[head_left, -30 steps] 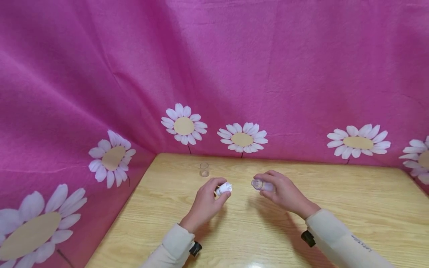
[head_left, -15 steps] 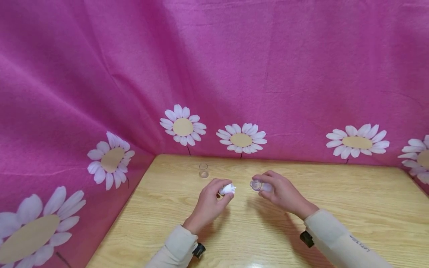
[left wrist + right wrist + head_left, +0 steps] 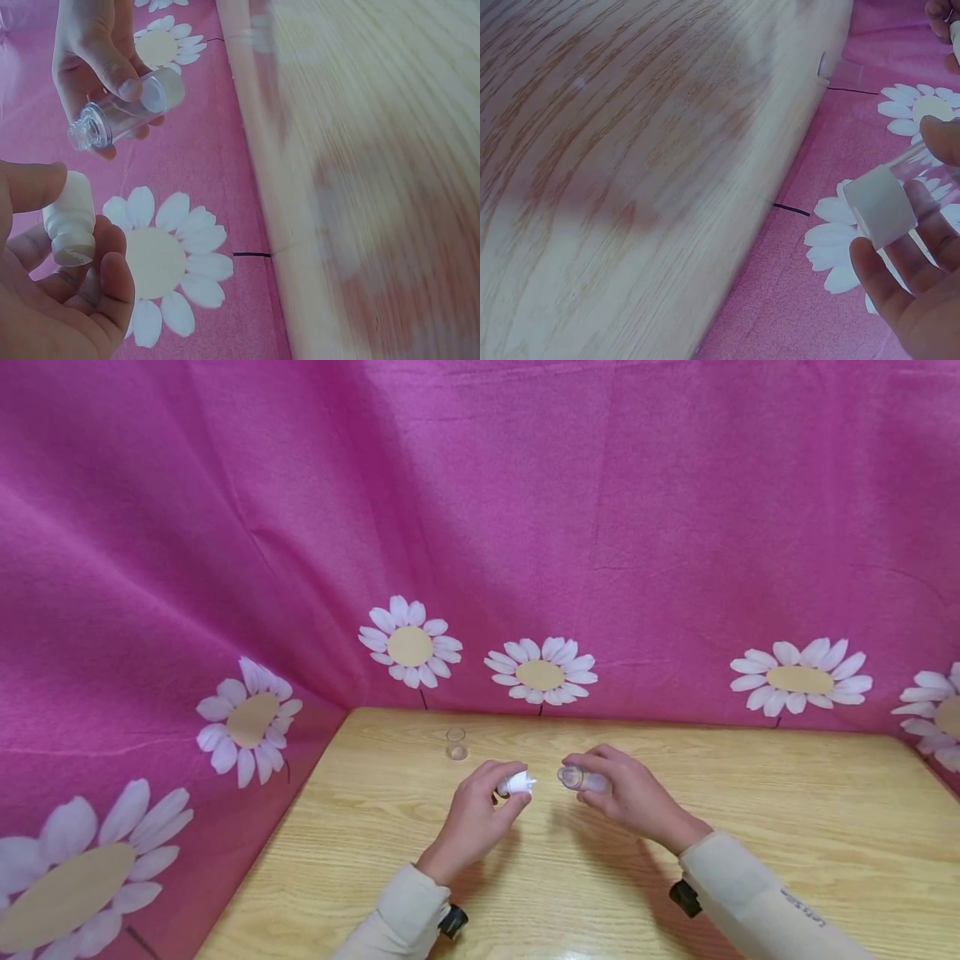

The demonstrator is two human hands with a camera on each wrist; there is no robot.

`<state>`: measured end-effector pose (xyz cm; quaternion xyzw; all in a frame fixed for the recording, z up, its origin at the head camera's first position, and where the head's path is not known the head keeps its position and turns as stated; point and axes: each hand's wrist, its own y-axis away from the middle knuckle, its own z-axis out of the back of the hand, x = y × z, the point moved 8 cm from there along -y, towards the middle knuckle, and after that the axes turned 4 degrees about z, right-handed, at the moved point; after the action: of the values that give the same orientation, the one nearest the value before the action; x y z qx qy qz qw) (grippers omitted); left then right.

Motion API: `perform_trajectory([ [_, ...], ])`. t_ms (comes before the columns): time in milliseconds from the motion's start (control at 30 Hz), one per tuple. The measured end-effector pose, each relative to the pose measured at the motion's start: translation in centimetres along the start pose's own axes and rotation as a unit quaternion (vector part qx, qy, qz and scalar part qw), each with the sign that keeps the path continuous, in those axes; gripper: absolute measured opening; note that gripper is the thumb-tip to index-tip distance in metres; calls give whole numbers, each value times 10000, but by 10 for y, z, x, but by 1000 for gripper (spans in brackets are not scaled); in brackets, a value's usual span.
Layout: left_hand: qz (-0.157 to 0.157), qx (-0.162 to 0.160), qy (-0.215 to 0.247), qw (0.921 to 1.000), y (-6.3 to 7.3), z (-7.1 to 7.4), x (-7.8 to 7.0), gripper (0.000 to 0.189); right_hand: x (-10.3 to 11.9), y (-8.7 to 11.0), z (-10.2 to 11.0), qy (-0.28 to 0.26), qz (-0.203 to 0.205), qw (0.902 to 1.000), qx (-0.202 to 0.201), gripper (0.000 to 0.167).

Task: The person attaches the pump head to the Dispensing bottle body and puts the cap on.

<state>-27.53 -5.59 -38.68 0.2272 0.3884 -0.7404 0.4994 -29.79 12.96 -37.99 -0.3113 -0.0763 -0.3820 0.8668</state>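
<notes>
The pink cloth (image 3: 637, 527) with printed daisies rises beyond both grips and, at a guess, is hung there as a plain screen round the work. Below your grips spreads the wooden tabletop (image 3: 825, 793); your shadows fall on it, so you hold your things above it, probably to let each one turn freely.

Your right grip (image 3: 637, 797) is grasping the bottle (image 3: 131, 118), thumb on one side and fingers on the other. You have it by the body, its white end deeper in the hand, which leaves the bare neck clear and aimed at your left grip (image 3: 472, 814).

That left grip is pinching the white cap (image 3: 519, 782) between thumb and fingertips. Its small tip juts out towards the bottle, near but not touching; such a light hold likely suits so small a piece.

The clear cup (image 3: 457, 745) stands on the tabletop just beyond your left grip, seemingly set there to be out of the way yet within reach. Which end is open, you cannot tell from here.
</notes>
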Motion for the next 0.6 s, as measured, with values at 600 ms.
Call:
perform_trajectory([
  [600, 18, -44, 21, 10000, -5, -3, -3, 31, 0, 0, -2, 46, 69, 10000, 33, 46],
])
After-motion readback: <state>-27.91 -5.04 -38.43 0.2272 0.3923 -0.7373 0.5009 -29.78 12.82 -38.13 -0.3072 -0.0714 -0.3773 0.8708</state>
